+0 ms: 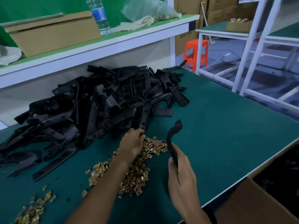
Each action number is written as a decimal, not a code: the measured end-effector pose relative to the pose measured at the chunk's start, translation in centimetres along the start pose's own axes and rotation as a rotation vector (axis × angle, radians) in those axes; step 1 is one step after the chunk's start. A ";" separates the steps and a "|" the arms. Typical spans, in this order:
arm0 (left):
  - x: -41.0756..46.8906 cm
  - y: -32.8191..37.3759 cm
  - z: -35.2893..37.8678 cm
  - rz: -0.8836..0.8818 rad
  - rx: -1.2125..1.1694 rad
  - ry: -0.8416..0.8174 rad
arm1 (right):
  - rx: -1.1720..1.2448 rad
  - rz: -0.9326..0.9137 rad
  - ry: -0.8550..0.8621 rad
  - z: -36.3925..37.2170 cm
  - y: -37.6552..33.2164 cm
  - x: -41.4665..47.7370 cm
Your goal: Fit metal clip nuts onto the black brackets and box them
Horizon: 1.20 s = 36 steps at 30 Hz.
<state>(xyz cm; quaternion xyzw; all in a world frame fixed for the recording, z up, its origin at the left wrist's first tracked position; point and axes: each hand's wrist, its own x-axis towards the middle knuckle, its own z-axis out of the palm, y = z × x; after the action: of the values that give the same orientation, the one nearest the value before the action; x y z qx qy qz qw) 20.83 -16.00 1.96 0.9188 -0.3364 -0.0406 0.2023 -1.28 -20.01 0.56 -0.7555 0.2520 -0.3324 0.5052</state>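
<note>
A big heap of black brackets (100, 104) lies across the back of the green table (226, 130). In front of it spreads a pile of gold-coloured metal clip nuts (139, 172). My left hand (131, 145) reaches down into the far end of that pile with its fingers curled; what the fingertips hold is hidden. My right hand (179, 173) grips the lower end of one curved black bracket (174, 139), which stands up above the table. A cardboard box (252, 201) sits open below the table's right edge.
A smaller scatter of clip nuts (34, 209) lies at the near left. Above the heap runs a shelf (97, 46) with a cardboard box (53, 33), a water bottle (100, 15) and a plastic bag (148, 10). An orange stool (196, 52) and white racks stand to the right.
</note>
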 end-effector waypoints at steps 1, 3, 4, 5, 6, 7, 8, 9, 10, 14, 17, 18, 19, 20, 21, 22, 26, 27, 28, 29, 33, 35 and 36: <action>0.5 0.1 0.1 -0.016 -0.034 0.011 | -0.025 -0.013 0.003 0.0 -0.1 0.2; 0.8 0.0 0.1 -0.010 -0.091 0.025 | -0.102 -0.027 0.004 -0.1 -0.1 0.3; 0.8 -0.1 0.0 0.002 -0.101 0.025 | -0.142 -0.028 -0.003 -0.1 0.1 0.4; 0.6 -0.4 -0.1 0.011 -0.101 0.020 | -0.176 -0.031 -0.012 -0.1 0.2 0.4; 0.3 -0.6 -0.2 0.015 -0.093 0.015 | -0.197 -0.037 -0.018 -0.1 0.3 0.3; 0.0 -0.8 -0.3 0.020 -0.076 0.011 | -0.209 -0.044 -0.022 -0.1 0.4 0.3; -0.1 -0.9 -0.5 0.029 -0.063 0.011 | -0.219 -0.053 -0.028 0.0 0.5 0.3; -0.2 -1.1 -0.7 0.038 -0.054 0.013 | -0.230 -0.065 -0.035 0.2 0.6 0.3; -0.1 -1.1 -0.8 0.040 -0.055 0.018 | -0.238 -0.075 -0.042 0.3 0.6 0.2; 0.3 -0.5 -1.3 -0.053 -0.074 0.005 | -0.228 -0.051 -0.043 0.6 0.9 0.1; 0.8 0.2 -1.2 -0.114 -0.116 -0.027 | -0.243 -0.035 -0.057 0.7 0.6 0.2; 1.0 0.4 -1.2 -0.128 -0.127 -0.038 | -0.249 -0.030 -0.062 0.7 0.5 0.2; 1.1 0.6 -1.4 -0.133 -0.132 -0.052 | -0.258 -0.026 -0.066 0.7 0.4 0.3; 1.1 0.7 -1.5 -0.122 -0.141 -0.074 | -0.267 -0.023 -0.068 0.6 0.4 0.3; 0.9 0.8 -1.7 -0.102 -0.148 -0.093 | -0.274 -0.019 -0.069 0.5 0.3 0.3; 0.6 0.9 -1.9 -0.072 -0.145 -0.107 | -0.281 -0.014 -0.076 0.4 0.3 0.4; -1.8 1.3 -3.3 -0.080 -0.383 -0.040 | -0.344 -0.021 -0.160 0.1 0.1 0.4; -2.5 1.2 -3.9 -0.106 -0.512 -0.015 | -0.363 -0.025 -0.185 0.1 0.1 0.5; -3.4 1.2 -4.7 -0.124 -0.657 0.007 | -0.382 -0.032 -0.203 0.0 0.0 0.5; -4.5 1.1 -5.4 -0.134 -0.788 0.020 | -0.406 -0.047 -0.217 0.0 0.0 0.5; -9.3 0.0 -8.4 -0.147 -1.029 0.029 | -0.503 -0.162 -0.205 -0.1 -0.5 0.3; -11.3 -0.6 -9.2 -0.154 -0.995 0.021 | -0.524 -0.210 -0.209 0.1 -0.6 0.1; -12.1 -0.8 -9.6 -0.150 -0.960 0.025 | -0.532 -0.228 -0.224 0.1 -0.7 0.1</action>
<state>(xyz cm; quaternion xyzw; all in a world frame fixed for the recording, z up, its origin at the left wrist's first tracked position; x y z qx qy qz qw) 14.02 -4.42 9.69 0.7439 -0.2101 -0.1947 0.6037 -1.10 -19.70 1.23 -0.9166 0.1867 -0.2241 0.2736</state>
